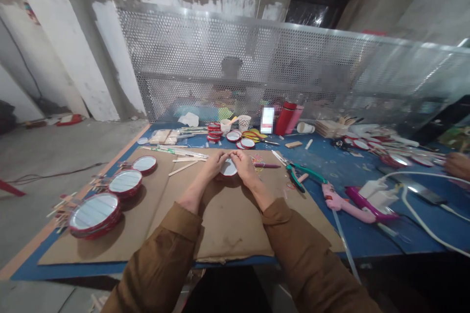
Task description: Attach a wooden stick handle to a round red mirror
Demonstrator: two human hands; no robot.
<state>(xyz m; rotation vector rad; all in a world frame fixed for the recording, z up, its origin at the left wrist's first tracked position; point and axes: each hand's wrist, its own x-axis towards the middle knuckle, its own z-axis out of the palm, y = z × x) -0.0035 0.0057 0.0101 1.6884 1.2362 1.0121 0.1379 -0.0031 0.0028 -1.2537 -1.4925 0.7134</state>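
My left hand (214, 164) and my right hand (243, 164) meet over a sheet of brown cardboard (227, 225). Together they pinch a small round mirror with a red rim (228, 168), left fingers on its left edge, right fingers on its right edge. Both arms wear brown sleeves. Wooden sticks (182, 168) lie just left of my hands. A bunch of coloured rubber bands (257, 160) lies just right of them.
Three stacks of red-rimmed round mirrors (94, 213) line the cardboard's left side. Green-handled pliers (299, 176), pink and purple glue guns (343, 201), white cables (422, 215) and more small mirrors (235, 137) lie on the blue table. A perforated metal screen (257, 63) stands behind. Another person's hand (457, 164) shows at right.
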